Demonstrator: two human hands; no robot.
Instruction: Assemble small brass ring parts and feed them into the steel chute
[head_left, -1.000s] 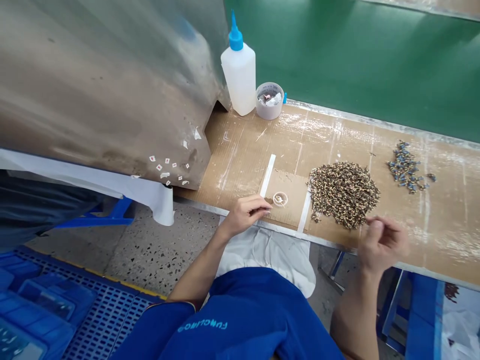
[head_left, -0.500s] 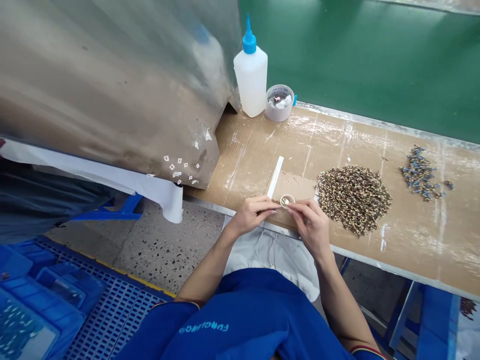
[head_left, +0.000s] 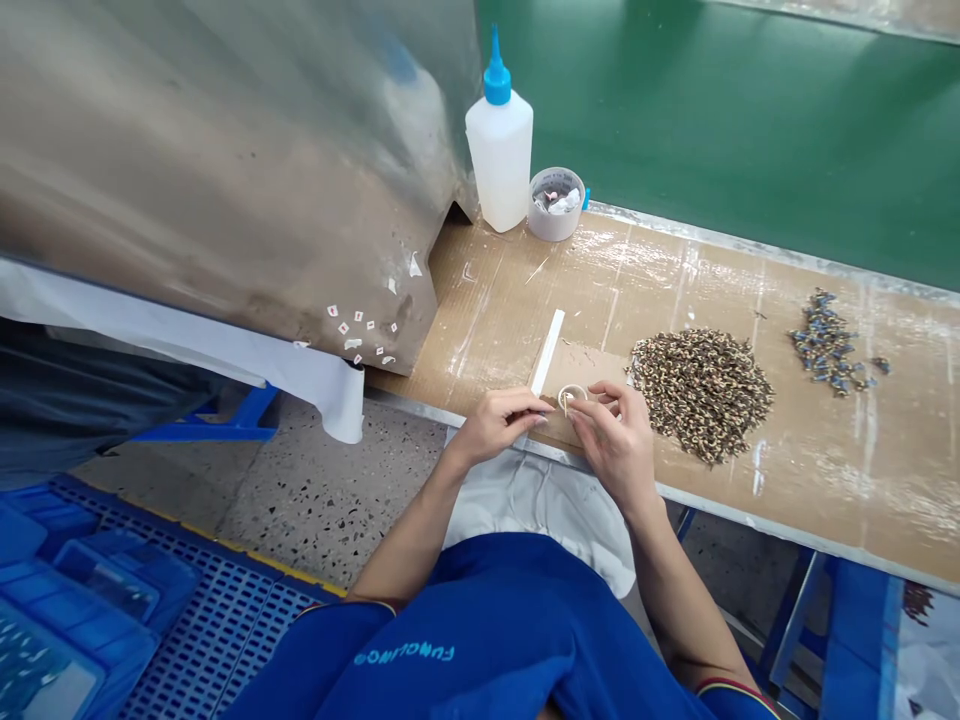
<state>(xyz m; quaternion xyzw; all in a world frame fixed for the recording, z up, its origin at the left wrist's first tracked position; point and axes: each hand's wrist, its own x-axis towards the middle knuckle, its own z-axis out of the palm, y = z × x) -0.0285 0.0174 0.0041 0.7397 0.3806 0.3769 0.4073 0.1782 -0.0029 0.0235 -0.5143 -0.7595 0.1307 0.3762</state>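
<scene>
A thin pale ring (head_left: 572, 397), probably fragile, is pinched by the right hand (head_left: 616, 442). The left hand (head_left: 499, 425) is held beside it, fingers together.

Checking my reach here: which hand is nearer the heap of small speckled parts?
Right hand, just beside the heap; left hand lies farther away, beyond the right hand.

Live from the head camera: it looks forward and down from just above the blue shirt (head_left: 480, 630) at six o'clock, close over the left hand (head_left: 496, 425) and right hand (head_left: 613, 445) at the cardboard-topped bench (head_left: 862, 450).
</scene>
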